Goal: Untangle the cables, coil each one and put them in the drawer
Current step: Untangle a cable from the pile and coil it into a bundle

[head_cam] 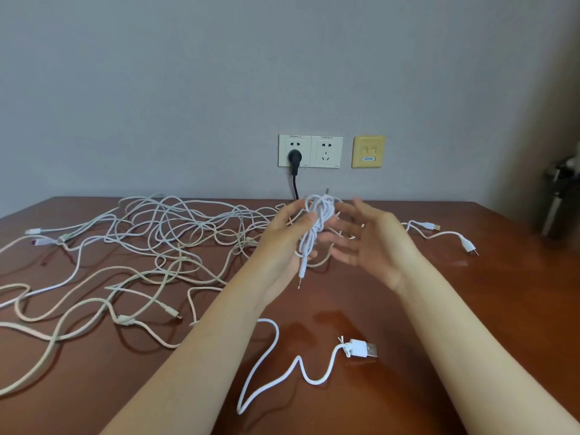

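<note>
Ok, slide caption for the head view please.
Left hand grips a coiled white cable, right hand open beside it, tangled cables across the table.

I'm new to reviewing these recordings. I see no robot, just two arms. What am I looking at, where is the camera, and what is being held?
There is no machine here. A person works with bare hands, and the single picture comes from a wide-angle camera worn on their head, looking forward and down. The left hand pinches a small coiled white cable, with its jack plug dangling below. The right hand is open beside the coil and holds nothing. On the brown table a big tangle of white and beige cables lies to the left. A loose white USB cable lies near the front and a short cable on the right. No drawer is in view.
</note>
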### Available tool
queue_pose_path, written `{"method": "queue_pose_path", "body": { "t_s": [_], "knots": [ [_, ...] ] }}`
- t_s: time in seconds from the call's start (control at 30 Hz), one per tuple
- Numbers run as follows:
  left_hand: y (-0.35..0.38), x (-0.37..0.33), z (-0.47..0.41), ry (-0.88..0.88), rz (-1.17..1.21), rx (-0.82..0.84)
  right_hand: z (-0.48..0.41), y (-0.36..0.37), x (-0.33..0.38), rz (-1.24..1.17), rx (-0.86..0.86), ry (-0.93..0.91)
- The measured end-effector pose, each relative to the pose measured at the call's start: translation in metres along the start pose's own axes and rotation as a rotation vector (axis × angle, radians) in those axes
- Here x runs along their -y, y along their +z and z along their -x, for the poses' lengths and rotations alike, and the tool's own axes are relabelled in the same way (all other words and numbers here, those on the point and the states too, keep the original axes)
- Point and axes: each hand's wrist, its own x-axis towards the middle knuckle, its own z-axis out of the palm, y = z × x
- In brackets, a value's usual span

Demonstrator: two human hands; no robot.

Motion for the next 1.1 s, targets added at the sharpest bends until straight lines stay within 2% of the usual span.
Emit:
{"method": "queue_pose_path", "body": {
  "t_s": [0.17,0.23,0.37,0.5,0.67,0.73,0.8,0.87,1.0,1.1],
  "knots": [
    [-0.006,-0.006,-0.003,-0.013,0.126,-0.027,0.005,0.018,-0.013,0.086,0.241,0.148],
    [-0.005,-0.008,-0.003,-0.004,0.149,-0.06,0.005,0.026,-0.019,0.083,0.281,0.155],
    [-0.005,-0.011,-0.003,0.0,0.043,-0.062,0.003,0.03,-0.024,0.061,0.192,0.066],
    [-0.011,-0.012,-0.006,0.084,-0.142,-0.08,0.005,0.029,-0.023,0.092,0.098,-0.039],
    [-0.024,-0.025,-0.007,0.051,0.004,-0.127,0.006,0.035,-0.024,0.049,-0.042,-0.156],
    [-0.03,-0.03,-0.005,0.003,-0.031,-0.127,0.006,0.035,-0.028,0.157,-0.152,-0.258],
    [-0.035,-0.034,-0.002,-0.047,-0.135,-0.131,0.006,0.035,-0.032,0.38,-0.287,-0.436],
    [-0.039,-0.042,0.003,-0.069,-0.184,-0.136,0.01,0.039,-0.034,0.535,-0.352,-0.612],
    [-0.051,-0.071,0.019,-0.044,-0.131,-0.052,0.014,0.055,-0.034,0.553,-0.368,-0.733],
    [-0.06,-0.093,0.034,-0.011,-0.285,-0.005,0.014,0.071,-0.03,0.564,-0.339,-0.765]
  ]
}}
